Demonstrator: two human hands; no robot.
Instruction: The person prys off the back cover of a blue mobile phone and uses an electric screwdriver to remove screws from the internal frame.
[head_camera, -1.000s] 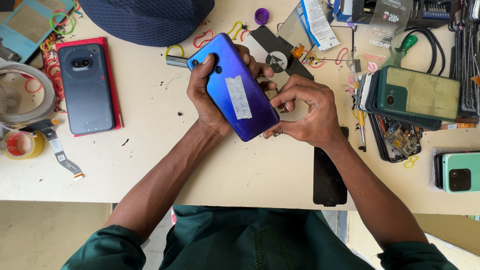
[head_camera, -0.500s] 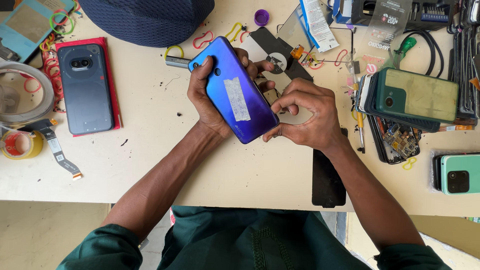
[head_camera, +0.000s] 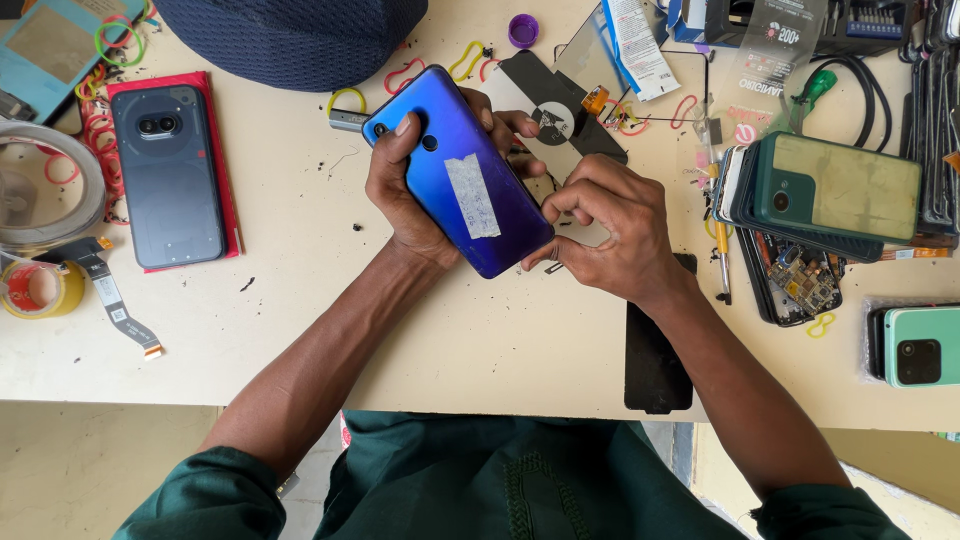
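My left hand (head_camera: 405, 195) grips a blue-to-purple phone (head_camera: 460, 170), back side up, with a strip of pale tape across its middle. The phone is held tilted above the cream worktable (head_camera: 300, 320). My right hand (head_camera: 605, 230) is pinched against the phone's lower right edge, fingers curled tight; whatever small item sits between the fingertips is too small to tell. A thin metal piece (head_camera: 555, 267) pokes out just below those fingers.
A dark grey phone (head_camera: 168, 175) lies on a red mat at the left, with tape rolls (head_camera: 35, 285) and a flex cable (head_camera: 115, 305) nearby. Stacked phones (head_camera: 835, 190), a circuit board (head_camera: 800, 280) and a green phone (head_camera: 915, 347) sit at the right. A dark cap (head_camera: 300, 35) is up top.
The phone has tilted slightly and shifted a little up and left. My right hand's fingers have closed in tighter at its lower right edge.
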